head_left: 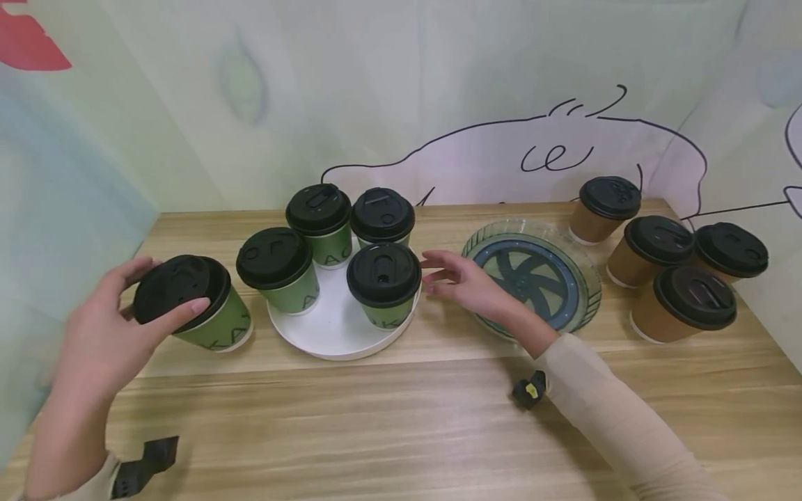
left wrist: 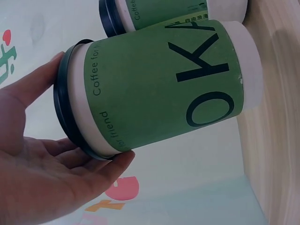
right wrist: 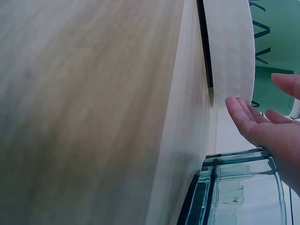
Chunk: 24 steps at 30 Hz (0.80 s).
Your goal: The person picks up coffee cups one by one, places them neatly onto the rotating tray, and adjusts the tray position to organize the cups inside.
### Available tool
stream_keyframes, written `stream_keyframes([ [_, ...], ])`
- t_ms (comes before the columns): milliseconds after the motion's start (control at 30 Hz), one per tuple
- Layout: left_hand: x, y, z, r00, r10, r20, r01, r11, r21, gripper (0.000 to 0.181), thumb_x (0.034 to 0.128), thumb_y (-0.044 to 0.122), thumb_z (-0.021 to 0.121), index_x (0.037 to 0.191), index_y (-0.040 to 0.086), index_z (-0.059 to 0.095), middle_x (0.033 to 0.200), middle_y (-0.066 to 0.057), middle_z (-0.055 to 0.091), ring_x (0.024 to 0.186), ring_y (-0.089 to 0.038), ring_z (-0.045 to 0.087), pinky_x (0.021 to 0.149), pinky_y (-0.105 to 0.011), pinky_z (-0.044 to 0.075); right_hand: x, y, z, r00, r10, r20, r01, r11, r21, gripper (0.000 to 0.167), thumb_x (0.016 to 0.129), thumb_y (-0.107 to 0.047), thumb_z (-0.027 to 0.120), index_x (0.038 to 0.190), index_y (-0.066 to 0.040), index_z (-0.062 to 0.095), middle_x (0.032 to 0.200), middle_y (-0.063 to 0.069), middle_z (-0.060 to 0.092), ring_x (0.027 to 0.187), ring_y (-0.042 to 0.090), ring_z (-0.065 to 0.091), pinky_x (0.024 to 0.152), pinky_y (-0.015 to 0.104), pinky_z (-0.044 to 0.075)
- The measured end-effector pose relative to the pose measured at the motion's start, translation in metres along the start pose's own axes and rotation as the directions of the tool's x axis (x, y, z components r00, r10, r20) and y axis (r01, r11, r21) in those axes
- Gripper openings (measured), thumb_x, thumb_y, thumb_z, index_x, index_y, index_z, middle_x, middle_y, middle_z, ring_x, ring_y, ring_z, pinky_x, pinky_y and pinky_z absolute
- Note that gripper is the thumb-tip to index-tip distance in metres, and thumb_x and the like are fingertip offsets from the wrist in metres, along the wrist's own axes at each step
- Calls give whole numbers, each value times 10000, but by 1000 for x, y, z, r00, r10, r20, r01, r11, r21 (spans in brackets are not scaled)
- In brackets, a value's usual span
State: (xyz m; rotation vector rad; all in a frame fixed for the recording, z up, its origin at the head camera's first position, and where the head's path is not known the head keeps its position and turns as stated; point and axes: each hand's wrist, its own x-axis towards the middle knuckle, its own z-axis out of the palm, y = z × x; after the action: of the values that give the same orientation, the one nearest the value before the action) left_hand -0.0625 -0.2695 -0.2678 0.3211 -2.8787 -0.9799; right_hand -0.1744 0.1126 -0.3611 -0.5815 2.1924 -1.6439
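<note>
My left hand (head_left: pixel 103 337) grips a green paper coffee cup (head_left: pixel 224 325) by its black lid, thumb on one side and fingers on the other. In the left wrist view this cup (left wrist: pixel 150 84) shows dark lettering; whether its base touches the table I cannot tell. Several similar green cups, one of them the front cup (head_left: pixel 383 285), stand grouped on a white round tray (head_left: pixel 332 341). Beside the tray's right edge, my right hand (head_left: pixel 473 285) has its fingers loosely bent near that front cup, holding nothing. In the right wrist view the fingertips are close to the tray's thick rim (right wrist: pixel 232 56).
A clear ribbed glass dish (head_left: pixel 589 278) with a blue ring pattern lies under my right forearm. Several brown cups with black lids, such as the nearest brown cup (head_left: pixel 667 306), stand at the right. A printed cloth backdrop (head_left: pixel 376 90) rises behind the wooden table (head_left: pixel 376 431).
</note>
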Motion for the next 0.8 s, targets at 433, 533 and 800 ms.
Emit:
stream_keyframes([
  [433,-14,9,4,999,42,-4,-42,999,-34,848,801,403,682,1460,148,214,1479,-135,231,1093,-624,340,809,-654,339,-1,1,0,1000,-3,1,3,1000,13,563,850,60,568,1364,54,339,1308,211,457,1124,330,502,906,371,448],
  [533,-17,12,4,998,61,-7,-61,997,-46,843,796,394,691,1455,148,229,1472,-139,245,1095,-621,342,832,-654,326,-1,0,0,1000,-2,2,2,1000,15,563,850,61,566,1366,51,339,1309,210,456,1123,329,503,904,370,449],
  [800,-23,22,7,994,109,-6,-109,993,-43,849,790,370,705,1448,103,241,1451,-183,271,1176,-538,336,907,-617,302,-1,0,0,1000,0,1,0,1000,11,570,846,62,566,1367,54,335,1313,211,452,1127,335,498,913,380,441],
])
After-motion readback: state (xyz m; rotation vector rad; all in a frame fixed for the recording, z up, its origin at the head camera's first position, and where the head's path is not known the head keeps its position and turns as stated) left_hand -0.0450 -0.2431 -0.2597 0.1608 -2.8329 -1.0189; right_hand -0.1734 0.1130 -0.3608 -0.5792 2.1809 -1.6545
